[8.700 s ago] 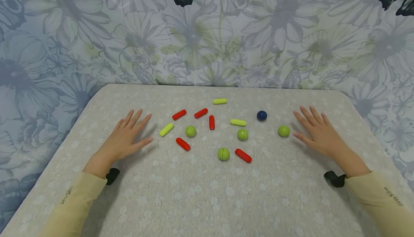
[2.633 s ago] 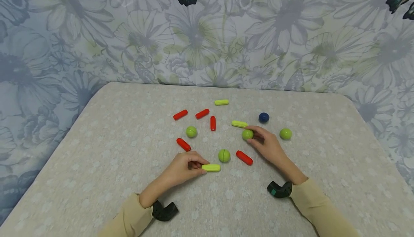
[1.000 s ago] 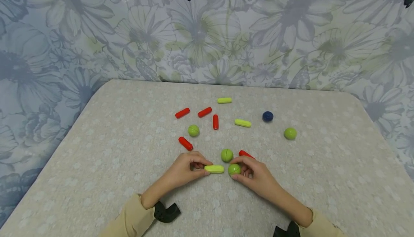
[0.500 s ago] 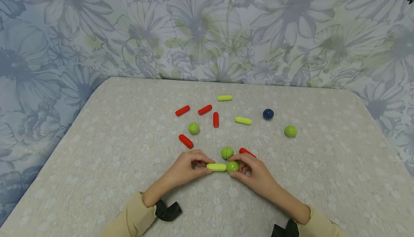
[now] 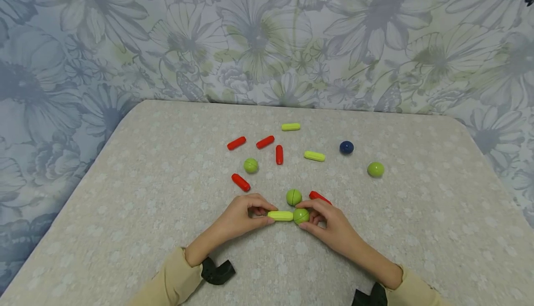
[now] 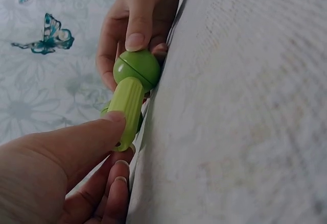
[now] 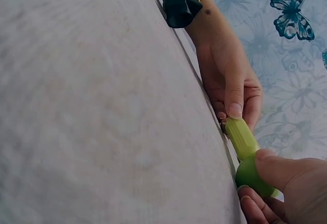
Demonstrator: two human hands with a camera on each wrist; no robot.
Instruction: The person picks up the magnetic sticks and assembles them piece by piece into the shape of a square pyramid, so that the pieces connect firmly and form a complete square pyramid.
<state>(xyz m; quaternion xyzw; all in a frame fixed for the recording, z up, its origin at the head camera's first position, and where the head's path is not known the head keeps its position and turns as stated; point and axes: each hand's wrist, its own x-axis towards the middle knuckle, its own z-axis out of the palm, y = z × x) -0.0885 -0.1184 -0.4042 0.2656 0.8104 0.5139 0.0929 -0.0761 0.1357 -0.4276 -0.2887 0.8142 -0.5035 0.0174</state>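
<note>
My left hand (image 5: 239,217) pinches the left end of a yellow-green ridged stick (image 5: 281,216) between thumb and fingers. A green ball with a groove (image 5: 301,216) is pinched by my right hand (image 5: 333,225). The stick's right end meets the ball, as the left wrist view also shows with the stick (image 6: 126,99) against the ball (image 6: 137,70). Just behind them sits another grooved green ball (image 5: 294,197). A red stick (image 5: 319,197) lies behind my right fingers, partly hidden by them.
Farther back lie several red sticks (image 5: 240,182), two yellow-green sticks (image 5: 314,156), a green ball (image 5: 251,165) at left and another green ball (image 5: 376,169) at right. A dark blue ball (image 5: 346,147) lies near that one. A pale patterned cloth covers the table (image 5: 137,181).
From resting open at the sides, my hands took up a yellow-green stick and a green ball. Over the last second the ball came left against the stick's end; since then both hold nearly still.
</note>
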